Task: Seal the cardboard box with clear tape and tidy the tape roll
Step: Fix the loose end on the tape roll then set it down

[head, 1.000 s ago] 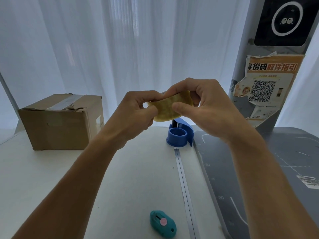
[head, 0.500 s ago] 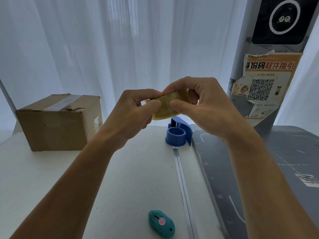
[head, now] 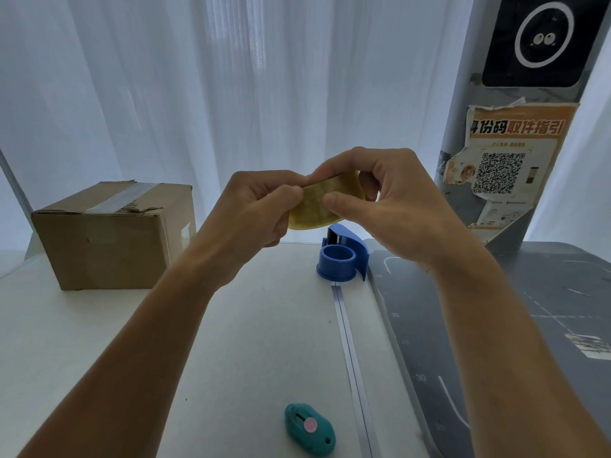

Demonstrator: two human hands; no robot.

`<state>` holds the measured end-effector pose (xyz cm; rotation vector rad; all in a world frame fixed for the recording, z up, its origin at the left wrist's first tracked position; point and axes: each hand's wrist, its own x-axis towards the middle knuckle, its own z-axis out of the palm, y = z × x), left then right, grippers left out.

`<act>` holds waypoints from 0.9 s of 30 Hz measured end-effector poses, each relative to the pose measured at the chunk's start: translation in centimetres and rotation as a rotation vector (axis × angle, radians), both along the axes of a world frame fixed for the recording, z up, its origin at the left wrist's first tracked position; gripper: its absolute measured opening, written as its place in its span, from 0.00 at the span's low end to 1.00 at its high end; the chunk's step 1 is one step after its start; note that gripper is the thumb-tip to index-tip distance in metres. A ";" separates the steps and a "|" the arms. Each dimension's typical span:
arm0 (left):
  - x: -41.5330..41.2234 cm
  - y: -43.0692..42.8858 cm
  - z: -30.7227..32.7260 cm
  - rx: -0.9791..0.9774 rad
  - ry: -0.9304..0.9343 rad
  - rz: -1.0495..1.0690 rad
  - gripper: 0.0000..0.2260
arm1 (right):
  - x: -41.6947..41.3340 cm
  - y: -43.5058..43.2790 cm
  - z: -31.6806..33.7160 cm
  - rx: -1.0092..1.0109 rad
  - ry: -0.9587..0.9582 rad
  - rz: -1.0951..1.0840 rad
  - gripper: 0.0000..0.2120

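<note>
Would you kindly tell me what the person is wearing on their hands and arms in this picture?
Nothing is worn that shows: the left hand and right hand are bare, without gloves, rings or a watch, and the left forearm and right forearm run unsleeved to the picture's lower edge.

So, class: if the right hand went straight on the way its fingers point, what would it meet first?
Probably the left hand: the right hand points its fingers leftward across the tape roll both hold, and their fingertips look nearly touching, though depth is unclear.

Head-worn view, facing forward-down, close over table (head: 99, 342)
</note>
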<state>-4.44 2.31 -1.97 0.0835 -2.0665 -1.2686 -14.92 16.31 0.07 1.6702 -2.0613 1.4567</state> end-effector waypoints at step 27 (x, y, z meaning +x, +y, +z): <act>0.1 -0.1 -0.1 -0.117 0.032 0.043 0.15 | -0.1 0.2 0.0 -0.042 0.005 -0.007 0.12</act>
